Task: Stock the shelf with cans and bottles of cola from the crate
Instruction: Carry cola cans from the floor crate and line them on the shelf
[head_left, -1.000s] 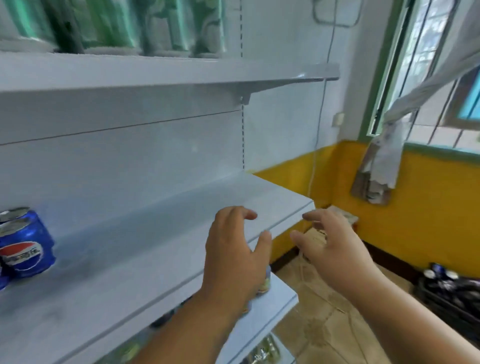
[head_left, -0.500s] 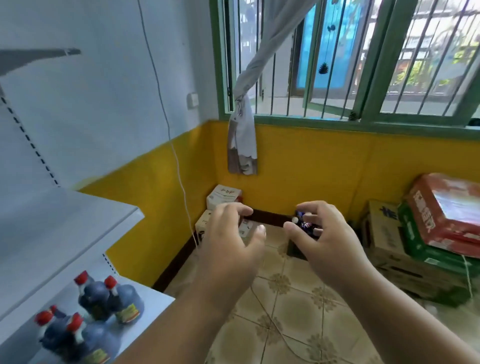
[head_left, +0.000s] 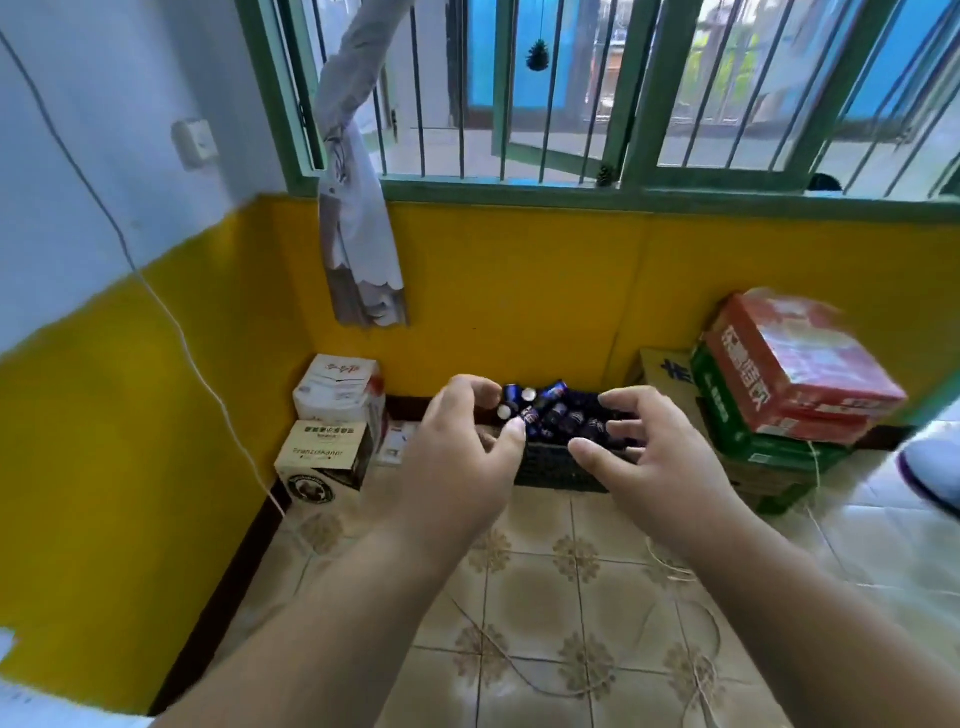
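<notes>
The view has swung off the shelf to the corner by the window, so a fresh pickup is starting. Both hands, left (head_left: 457, 457) and right (head_left: 660, 457), are held out empty, fingers loosely spread and curled. The crate (head_left: 558, 470) sits on the floor at twelve o'clock, cans (head_left: 550, 410) heaped inside (bottles not discernible), boxes (head_left: 332, 426) at ten o'clock.

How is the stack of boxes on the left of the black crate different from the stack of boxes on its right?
The left stack is mostly white and cream, while the right stack is red on top, green below, then brown. The left stack has two small boxes; the right stack has larger, flatter cartons. The left stack stands in the corner, and the right stack's top carton lies skewed. Both sit on the tiled floor against the yellow wall, beside the crate.
</notes>
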